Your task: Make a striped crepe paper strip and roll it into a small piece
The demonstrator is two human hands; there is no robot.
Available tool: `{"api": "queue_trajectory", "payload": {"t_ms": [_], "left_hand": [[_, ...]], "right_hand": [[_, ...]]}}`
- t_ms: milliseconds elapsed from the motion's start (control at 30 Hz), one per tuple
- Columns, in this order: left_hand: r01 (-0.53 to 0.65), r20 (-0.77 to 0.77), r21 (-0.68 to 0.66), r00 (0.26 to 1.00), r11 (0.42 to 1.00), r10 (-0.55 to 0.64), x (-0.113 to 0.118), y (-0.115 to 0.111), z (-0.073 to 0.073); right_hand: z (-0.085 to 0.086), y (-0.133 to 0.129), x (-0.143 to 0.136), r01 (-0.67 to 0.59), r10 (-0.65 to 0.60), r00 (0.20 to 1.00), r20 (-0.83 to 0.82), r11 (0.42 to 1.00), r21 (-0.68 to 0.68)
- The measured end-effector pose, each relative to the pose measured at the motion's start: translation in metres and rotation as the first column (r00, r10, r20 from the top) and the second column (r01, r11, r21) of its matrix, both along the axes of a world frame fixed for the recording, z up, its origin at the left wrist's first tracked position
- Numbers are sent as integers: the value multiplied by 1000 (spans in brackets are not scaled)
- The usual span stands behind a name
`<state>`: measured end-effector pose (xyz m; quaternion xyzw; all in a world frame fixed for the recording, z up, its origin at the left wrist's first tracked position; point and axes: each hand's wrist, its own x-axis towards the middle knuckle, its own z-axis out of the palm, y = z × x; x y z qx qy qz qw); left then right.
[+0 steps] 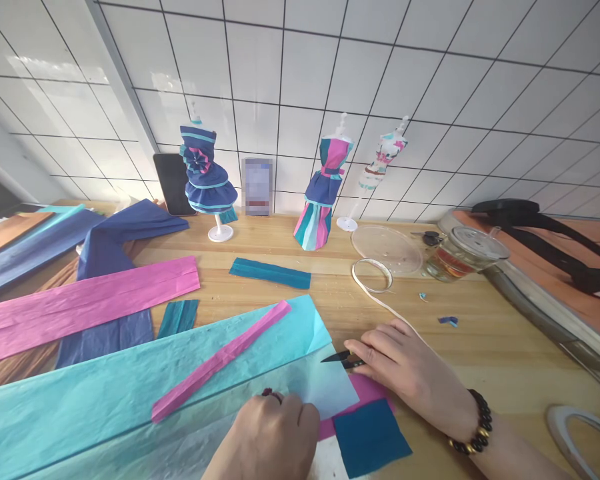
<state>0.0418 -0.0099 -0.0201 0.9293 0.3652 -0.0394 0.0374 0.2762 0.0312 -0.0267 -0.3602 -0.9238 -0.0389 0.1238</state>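
Note:
My right hand (400,367) rests on the table, its fingers around small black scissors (336,359) whose pointed blades face left. A bead bracelet circles that wrist. My left hand (273,433) is curled with knuckles up on a pale, see-through blue sheet (325,383); whatever its fingers hold is hidden beneath. Behind it, a narrow folded pink strip (225,357) lies slantwise across a long turquoise crepe paper sheet (80,393). Between my hands, a dark teal square (373,437) lies partly over pink paper (367,393).
Miniature dress forms in a blue tiered dress (210,177), a multicoloured dress (320,190) and a floral top (383,163) stand along the tiled wall. A white ribbon roll (373,275), a lidded glass cup (465,253), a teal strip (270,273) and a wide pink strip (95,300) are around.

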Motion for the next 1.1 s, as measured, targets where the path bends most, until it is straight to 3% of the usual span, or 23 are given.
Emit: {"api": "queue_trajectory", "payload": {"t_ms": [233, 1100], "left_hand": [[-6, -68, -66, 998, 998, 2, 3, 1, 6], [2, 26, 71, 1000, 997, -3, 0, -2, -2]], "right_hand": [[-1, 0, -1, 0, -1, 1000, 19, 1000, 12], [-2, 0, -1, -37, 36, 999, 12, 998, 44]]}}
